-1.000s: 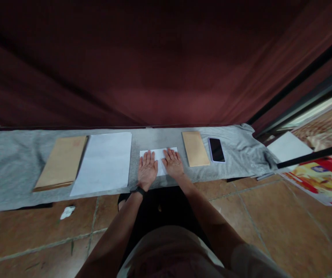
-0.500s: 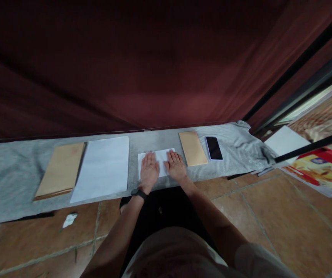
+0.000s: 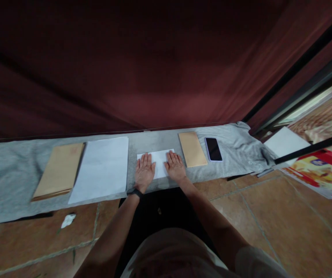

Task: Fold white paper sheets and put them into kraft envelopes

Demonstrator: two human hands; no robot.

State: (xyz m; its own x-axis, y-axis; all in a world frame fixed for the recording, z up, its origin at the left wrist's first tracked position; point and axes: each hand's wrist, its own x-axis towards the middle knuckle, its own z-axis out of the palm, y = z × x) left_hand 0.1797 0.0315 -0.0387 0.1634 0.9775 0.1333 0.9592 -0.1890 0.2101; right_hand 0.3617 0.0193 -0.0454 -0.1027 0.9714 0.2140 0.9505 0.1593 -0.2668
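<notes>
A small white sheet of paper (image 3: 159, 164), perhaps folded, lies on the grey cloth in front of me. My left hand (image 3: 145, 168) rests flat on its left end, fingers stretched out, a dark watch on the wrist. On the right end lies my right hand (image 3: 175, 166), palm down with its fingers straight. Neither hand grips anything. Just right of my right hand is a brown envelope (image 3: 193, 149). Parts of the small paper are hidden under both hands.
Left of my hands lie larger white paper (image 3: 102, 170) and a stack of brown envelopes (image 3: 58, 170). A phone (image 3: 213, 149) is at the right on the grey cloth (image 3: 235, 144). A dark red curtain (image 3: 154, 77) hangs behind. A printed box (image 3: 324, 170) stands at far right.
My left hand has slid left along the small paper, so more of its middle shows. My right hand stays in nearly the same place.
</notes>
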